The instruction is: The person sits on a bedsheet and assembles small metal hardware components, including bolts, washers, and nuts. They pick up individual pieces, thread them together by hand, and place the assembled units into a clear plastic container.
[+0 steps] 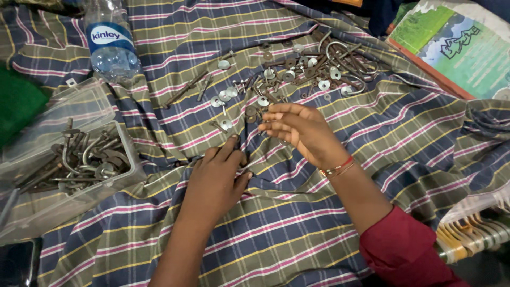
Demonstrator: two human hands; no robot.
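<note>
Across almost the whole view lies a plaid cloth (297, 223) striped in olive, navy and pink, rumpled into folds. At the upper right corner rests a green illustrated book (451, 48), and at the left edge sits a clear plastic box (32, 207) with rusty hooks and bolts (79, 162) heaped inside it; a clear plastic water bottle (110, 42) with a blue label lies just above the box. On the cloth near the top centre spreads a loose pile of rusty hardware (313, 66): bent hooks, long bolts, nuts and shiny round washers, trailing down and left toward the hands. The left hand (215, 183) lies palm down on the cloth below this scatter, fingers spread, its fingertips pressing at a fold; whether a small piece sits under them cannot be told. The right hand (300, 130), with red and gold bangles at the wrist and a dark red sleeve (404, 250) farther back, hovers just beside it with fingers loosely curled and pointing left, gripping nothing visible. One small washer (226, 124) lies just left of its fingertips.
</note>
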